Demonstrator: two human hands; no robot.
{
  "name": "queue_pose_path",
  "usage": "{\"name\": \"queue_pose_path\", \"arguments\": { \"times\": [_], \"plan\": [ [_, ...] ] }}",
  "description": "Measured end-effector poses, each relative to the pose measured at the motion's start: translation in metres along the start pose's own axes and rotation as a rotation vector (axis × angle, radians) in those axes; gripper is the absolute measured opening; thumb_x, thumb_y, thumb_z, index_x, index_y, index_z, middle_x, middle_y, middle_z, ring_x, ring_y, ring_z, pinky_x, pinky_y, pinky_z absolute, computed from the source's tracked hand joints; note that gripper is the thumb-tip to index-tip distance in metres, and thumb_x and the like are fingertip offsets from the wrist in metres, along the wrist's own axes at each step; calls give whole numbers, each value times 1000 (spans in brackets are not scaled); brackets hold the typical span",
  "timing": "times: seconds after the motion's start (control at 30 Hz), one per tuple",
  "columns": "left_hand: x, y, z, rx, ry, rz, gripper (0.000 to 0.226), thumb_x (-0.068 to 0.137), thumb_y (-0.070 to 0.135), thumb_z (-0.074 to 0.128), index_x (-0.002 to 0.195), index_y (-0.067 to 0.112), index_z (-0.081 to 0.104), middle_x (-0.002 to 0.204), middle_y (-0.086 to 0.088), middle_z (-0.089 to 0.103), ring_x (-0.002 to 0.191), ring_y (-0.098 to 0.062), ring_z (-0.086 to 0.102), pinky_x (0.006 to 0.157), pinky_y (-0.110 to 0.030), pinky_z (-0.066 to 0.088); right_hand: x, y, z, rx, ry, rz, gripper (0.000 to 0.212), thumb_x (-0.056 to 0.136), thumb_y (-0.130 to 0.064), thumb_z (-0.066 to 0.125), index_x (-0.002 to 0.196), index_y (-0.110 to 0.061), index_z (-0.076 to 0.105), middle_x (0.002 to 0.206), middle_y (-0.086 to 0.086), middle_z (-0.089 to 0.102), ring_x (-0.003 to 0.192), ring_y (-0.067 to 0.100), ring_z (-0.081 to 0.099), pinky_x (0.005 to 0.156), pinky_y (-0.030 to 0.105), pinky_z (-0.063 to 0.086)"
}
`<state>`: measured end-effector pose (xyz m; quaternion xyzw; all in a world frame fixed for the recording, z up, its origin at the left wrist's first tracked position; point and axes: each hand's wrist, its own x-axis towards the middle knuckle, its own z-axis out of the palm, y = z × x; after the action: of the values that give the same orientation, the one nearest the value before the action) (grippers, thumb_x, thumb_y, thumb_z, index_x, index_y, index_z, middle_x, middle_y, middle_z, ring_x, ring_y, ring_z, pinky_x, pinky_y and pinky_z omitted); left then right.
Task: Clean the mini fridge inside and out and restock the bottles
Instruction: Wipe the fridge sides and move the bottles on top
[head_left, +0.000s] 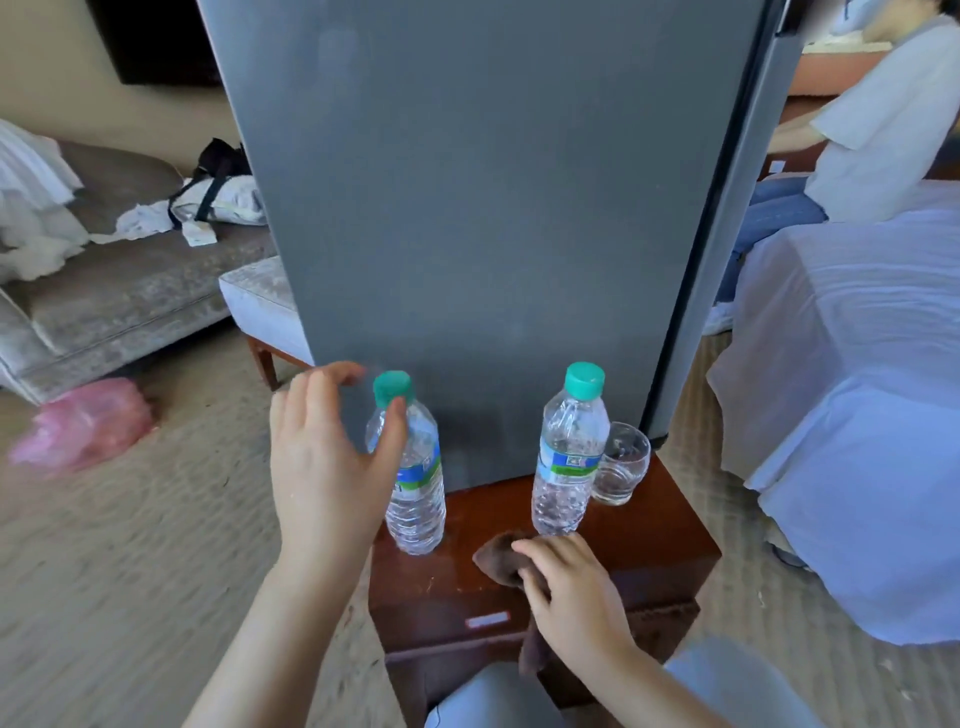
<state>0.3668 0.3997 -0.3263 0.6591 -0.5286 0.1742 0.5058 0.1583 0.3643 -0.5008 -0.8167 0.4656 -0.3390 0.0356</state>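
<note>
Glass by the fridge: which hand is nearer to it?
Right. The right hand holds the cloth in front of the glass; the left hand is at the farther bottle.

2 bare forearms (260, 639), short-sleeved or sleeveless; light grey trousers (488, 696)

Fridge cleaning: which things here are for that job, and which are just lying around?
For the job:
mini fridge
left bottle
right bottle
brown cloth

Just lying about:
drinking glass
pink bag
crumpled white clothes
black-strapped bag
</note>
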Motion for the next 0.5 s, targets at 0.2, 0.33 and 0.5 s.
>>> {"name": "queue_pose_path", "arguments": {
  "times": [0.2, 0.33, 0.5],
  "plan": [
    [-11, -22, 20, -91, -343, -259, 50, 75, 49, 69, 114, 21, 58, 104, 8, 63, 96, -16, 62, 78, -32, 51, 31, -35, 20, -20, 15, -48, 40, 65, -12, 80, 100, -23, 66, 95, -3, 59, 85, 18, 60, 77, 22, 45],
    [-15, -27, 25, -141, -438, -332, 64, 72, 52, 73, 126, 28, 46, 115, 11, 64, 101, -14, 63, 83, -34, 53, 55, -44, 33, -33, 27, 41, 35, 62, -8, 81, 94, -19, 70, 92, 2, 60, 81, 25, 60, 71, 33, 54],
    [-26, -22, 25, -83, -510, -268, 75, 72, 41, 76, 132, 32, 32, 115, 9, 61, 95, -19, 62, 67, -26, 42, 53, -47, 55, 68, -13, 193, 35, 69, -11, 74, 103, -18, 69, 95, 4, 65, 80, 30, 61, 72, 37, 52]
  ]
}}
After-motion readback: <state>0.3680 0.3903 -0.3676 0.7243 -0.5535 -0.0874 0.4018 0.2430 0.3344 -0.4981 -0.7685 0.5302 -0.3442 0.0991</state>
